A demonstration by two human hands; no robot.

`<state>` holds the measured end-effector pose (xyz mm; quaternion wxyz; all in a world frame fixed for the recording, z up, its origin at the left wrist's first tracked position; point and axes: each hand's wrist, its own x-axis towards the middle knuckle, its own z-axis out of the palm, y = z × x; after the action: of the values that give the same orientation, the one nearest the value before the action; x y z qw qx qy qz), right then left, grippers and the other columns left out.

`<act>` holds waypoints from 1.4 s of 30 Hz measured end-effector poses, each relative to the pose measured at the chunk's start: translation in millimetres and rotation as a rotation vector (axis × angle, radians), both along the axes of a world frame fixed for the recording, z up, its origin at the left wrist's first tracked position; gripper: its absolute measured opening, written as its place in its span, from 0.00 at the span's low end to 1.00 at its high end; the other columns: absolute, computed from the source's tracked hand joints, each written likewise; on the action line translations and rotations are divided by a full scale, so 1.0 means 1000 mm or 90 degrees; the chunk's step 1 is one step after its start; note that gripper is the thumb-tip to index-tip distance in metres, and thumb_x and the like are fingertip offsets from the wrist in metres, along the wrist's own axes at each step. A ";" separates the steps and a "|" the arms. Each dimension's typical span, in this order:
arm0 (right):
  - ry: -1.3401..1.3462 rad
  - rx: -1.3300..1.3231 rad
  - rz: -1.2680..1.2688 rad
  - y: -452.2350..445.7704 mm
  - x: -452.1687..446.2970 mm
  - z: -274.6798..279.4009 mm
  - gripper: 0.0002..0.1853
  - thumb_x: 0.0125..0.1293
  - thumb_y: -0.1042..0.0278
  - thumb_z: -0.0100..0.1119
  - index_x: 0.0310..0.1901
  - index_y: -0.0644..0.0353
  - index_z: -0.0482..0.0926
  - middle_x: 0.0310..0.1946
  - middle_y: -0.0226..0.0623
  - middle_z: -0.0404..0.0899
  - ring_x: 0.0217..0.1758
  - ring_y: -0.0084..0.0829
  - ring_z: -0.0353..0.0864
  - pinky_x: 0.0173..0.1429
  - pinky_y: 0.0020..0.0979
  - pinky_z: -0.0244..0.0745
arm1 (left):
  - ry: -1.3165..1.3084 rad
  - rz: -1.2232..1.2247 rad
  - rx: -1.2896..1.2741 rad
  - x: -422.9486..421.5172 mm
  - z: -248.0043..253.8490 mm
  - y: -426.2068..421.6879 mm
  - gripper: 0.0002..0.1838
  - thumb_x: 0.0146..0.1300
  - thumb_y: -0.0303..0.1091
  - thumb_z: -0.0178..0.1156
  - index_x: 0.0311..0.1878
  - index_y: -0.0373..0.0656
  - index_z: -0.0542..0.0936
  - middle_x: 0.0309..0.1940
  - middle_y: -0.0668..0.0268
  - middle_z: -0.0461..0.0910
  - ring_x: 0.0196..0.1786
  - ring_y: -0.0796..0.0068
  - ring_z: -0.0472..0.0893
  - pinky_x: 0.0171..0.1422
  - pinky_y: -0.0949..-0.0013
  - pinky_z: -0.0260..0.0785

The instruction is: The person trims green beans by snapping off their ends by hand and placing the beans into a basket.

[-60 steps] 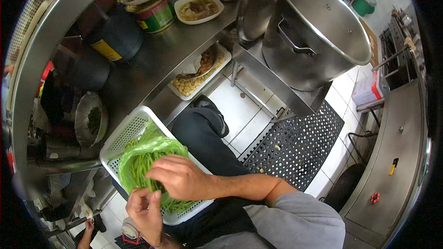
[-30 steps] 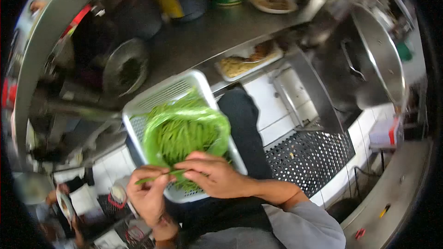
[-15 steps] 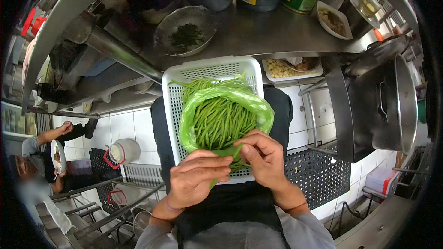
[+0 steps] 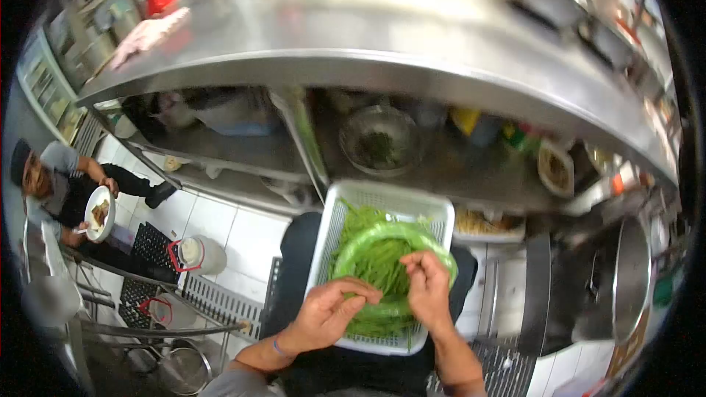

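A white plastic basket [image 4: 441, 209] rests on my lap. Inside it sits a green plastic bag [image 4: 437, 250] with its rim rolled outward, full of long, thin green beans [image 4: 379, 268]. More beans lie in the basket around the bag. My left hand [image 4: 331, 314] is over the bag's near left side, thumb and fingers drawn together. Above the bag's right side is my right hand [image 4: 428, 287], its fingers curled into a pinch. Blur hides whatever either hand may hold between the fingertips.
Ahead stands a steel table [image 4: 353, 37]; its lower shelf carries a bowl of greens [image 4: 379, 143]. A large metal pot [image 4: 631, 279] is at right. On the left, another person [image 4: 66, 176] holds a plate of food [image 4: 99, 213] near a white bucket [image 4: 200, 255].
My hands were together at the bag's near edge with a green strip between them; now they are apart, the right one higher. The view has tilted up, showing the tabletop.
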<state>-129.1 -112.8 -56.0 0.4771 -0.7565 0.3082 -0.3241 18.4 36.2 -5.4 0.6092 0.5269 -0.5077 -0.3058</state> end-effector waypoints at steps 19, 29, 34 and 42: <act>-0.095 0.106 0.040 0.010 -0.042 0.070 0.02 0.66 0.80 0.61 0.37 0.67 0.82 0.32 0.30 0.78 0.36 0.21 0.75 0.41 0.23 0.71 | -0.194 -0.141 -0.084 -0.006 0.001 -0.047 0.13 0.71 0.36 0.60 0.48 0.34 0.80 0.35 0.56 0.75 0.39 0.55 0.78 0.45 0.58 0.69; 0.061 -0.285 0.056 0.013 -0.063 0.055 0.00 0.69 0.77 0.60 0.39 0.62 0.79 0.34 0.38 0.76 0.32 0.36 0.75 0.39 0.29 0.71 | -0.090 -0.174 0.004 -0.016 -0.015 -0.044 0.12 0.68 0.35 0.60 0.35 0.34 0.79 0.22 0.55 0.77 0.23 0.66 0.76 0.30 0.60 0.66; -0.228 0.109 -0.034 0.010 -0.046 0.015 0.06 0.68 0.73 0.58 0.37 0.65 0.73 0.28 0.32 0.70 0.28 0.26 0.71 0.29 0.28 0.65 | 0.016 -0.132 -0.042 -0.025 -0.014 -0.037 0.12 0.70 0.36 0.59 0.36 0.35 0.80 0.22 0.56 0.78 0.23 0.65 0.76 0.30 0.60 0.66; -0.398 0.593 0.102 0.027 -0.028 0.006 0.09 0.58 0.77 0.51 0.41 0.68 0.73 0.31 0.39 0.76 0.30 0.30 0.75 0.34 0.27 0.73 | 0.003 -0.035 -0.023 -0.017 -0.011 -0.036 0.12 0.72 0.35 0.58 0.41 0.34 0.73 0.26 0.57 0.80 0.26 0.66 0.81 0.31 0.63 0.70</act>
<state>-157.6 -85.9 -49.7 0.8522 -0.3554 0.2039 -0.3254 1.8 0.7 -16.6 0.6113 0.5009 -0.5261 -0.3142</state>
